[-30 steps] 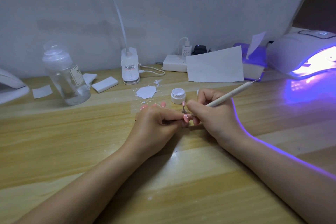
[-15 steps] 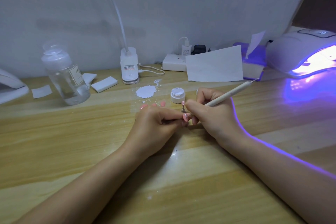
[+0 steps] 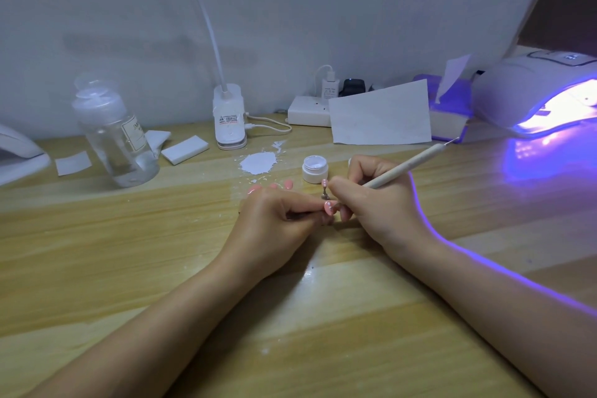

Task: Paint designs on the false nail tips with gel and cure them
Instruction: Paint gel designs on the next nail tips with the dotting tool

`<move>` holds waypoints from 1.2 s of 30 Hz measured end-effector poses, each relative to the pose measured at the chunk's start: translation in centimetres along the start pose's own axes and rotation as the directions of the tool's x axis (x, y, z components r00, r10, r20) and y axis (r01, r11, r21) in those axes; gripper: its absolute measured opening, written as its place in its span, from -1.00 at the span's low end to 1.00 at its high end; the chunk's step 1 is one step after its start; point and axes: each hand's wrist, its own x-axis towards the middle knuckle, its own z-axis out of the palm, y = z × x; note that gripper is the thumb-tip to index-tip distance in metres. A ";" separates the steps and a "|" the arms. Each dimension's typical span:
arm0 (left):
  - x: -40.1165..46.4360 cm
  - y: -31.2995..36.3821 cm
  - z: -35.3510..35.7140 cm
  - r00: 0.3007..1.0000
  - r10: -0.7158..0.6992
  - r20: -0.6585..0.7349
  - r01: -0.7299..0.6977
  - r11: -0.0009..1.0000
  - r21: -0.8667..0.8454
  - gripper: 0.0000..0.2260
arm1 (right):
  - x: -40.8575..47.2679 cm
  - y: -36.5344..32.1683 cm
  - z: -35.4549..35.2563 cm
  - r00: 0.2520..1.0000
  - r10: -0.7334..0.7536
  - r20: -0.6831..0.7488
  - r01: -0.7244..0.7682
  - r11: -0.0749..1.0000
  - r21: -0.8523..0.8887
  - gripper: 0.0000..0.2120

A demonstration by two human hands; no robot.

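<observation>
My left hand (image 3: 277,220) pinches a thin stick that carries a pink false nail tip (image 3: 329,207) with white dots on it. My right hand (image 3: 378,200) grips a white dotting pen (image 3: 407,168) like a pencil, its working end down at that nail tip and hidden by my fingers. A second pink tip on a small metal stand (image 3: 324,187) sits just behind my fingers. A small open white gel jar (image 3: 315,169) stands behind the hands. A lit UV curing lamp (image 3: 542,94) glows purple at the far right.
A clear bottle (image 3: 113,136) stands at the back left. A white gel smear (image 3: 258,163) lies on the wooden table (image 3: 129,252). A clip lamp base (image 3: 229,121), power strip (image 3: 308,115), paper sheet (image 3: 381,116), tissue box (image 3: 449,113) and white pads (image 3: 184,149) line the back.
</observation>
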 end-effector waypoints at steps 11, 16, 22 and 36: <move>-0.1 -0.1 0.0 1.000 0.003 0.012 -0.003 1.000 0.019 -0.85 | -0.1 0.0 0.0 1.000 0.006 -0.003 -0.006 1.000 -0.014 -0.61; 0.0 -0.1 0.0 1.000 0.011 0.003 -0.011 1.000 0.022 -0.83 | -0.1 -0.1 0.0 1.000 0.001 -0.007 -0.001 1.000 -0.023 -0.61; 0.0 -0.1 0.0 1.000 0.014 -0.010 -0.014 1.000 0.017 -0.80 | -0.1 -0.1 0.0 1.000 -0.003 -0.003 0.003 1.000 -0.015 -0.61; -0.1 -0.2 -0.1 1.000 0.004 0.014 -0.005 0.999 0.038 -0.83 | -0.1 0.0 0.0 1.000 0.006 -0.008 -0.006 1.000 -0.002 -0.62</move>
